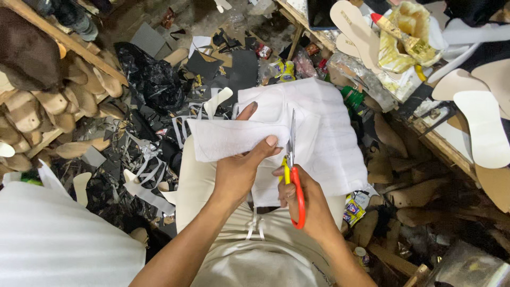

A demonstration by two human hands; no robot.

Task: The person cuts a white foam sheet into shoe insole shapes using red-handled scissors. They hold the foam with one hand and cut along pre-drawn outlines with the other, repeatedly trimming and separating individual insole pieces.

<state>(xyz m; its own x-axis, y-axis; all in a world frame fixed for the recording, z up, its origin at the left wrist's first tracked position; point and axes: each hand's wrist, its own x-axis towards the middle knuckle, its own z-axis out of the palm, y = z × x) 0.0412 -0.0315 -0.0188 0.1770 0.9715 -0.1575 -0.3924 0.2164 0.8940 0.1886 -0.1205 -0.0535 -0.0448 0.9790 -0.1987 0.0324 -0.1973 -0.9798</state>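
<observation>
Plainly, the largest thing before us is the white sheet, one piece of thin foam-like material spread over our lap so its weight rests on the thighs while its near part is lifted for cutting. A strip of it folds off to the left, and our left hand is closed on that strip, thumb on top and a finger reaching behind, which keeps the material taut beside the blades. Our right hand is curled through the red and yellow loops of one pair of scissors, gripping them firmly; the steel blades point away from us, upright against the sheet, nearly closed as far as we can tell. On the bench at the right lie pale insole cutouts, at least five that we can count, laid flat within reach. At the left a rack holds many wooden shoe lasts, too crowded to count. Dark offcuts litter the floor.
</observation>
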